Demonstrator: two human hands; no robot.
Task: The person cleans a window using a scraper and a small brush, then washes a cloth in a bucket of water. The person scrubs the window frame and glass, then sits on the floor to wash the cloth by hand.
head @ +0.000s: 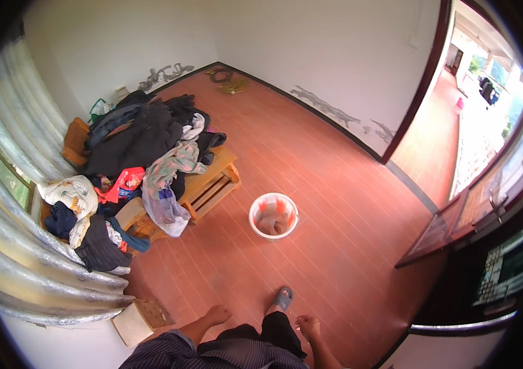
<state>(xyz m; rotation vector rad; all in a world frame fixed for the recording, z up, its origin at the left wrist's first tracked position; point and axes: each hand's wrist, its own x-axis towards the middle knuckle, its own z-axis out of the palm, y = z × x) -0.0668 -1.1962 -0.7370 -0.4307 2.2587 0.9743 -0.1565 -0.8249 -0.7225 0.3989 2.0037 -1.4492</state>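
My left hand (218,315) hangs at my side over the floor, fingers curled, with nothing seen in it. On the other side, my right hand (308,325) is beside my black-clad leg, its fingers loosely bent and a small gap by the thumb; I see nothing held there. Ahead of my sandalled foot (282,300) stands a white plastic bucket (253,224) with reddish patches on its wall. Something greyish-brown (273,221) lies inside, perhaps wet cloth or water; I cannot tell which. Neither hand touches the bucket.
A wooden bench (213,173) to the left bears a heap of dark clothes (137,133) and a red plastic bag (127,182). Curtains (26,120) hang beside it. A box (134,323) stands near my left. At right are a doorway and a swung-open door (446,235). Coiled cable (220,75) lies in the far corner.
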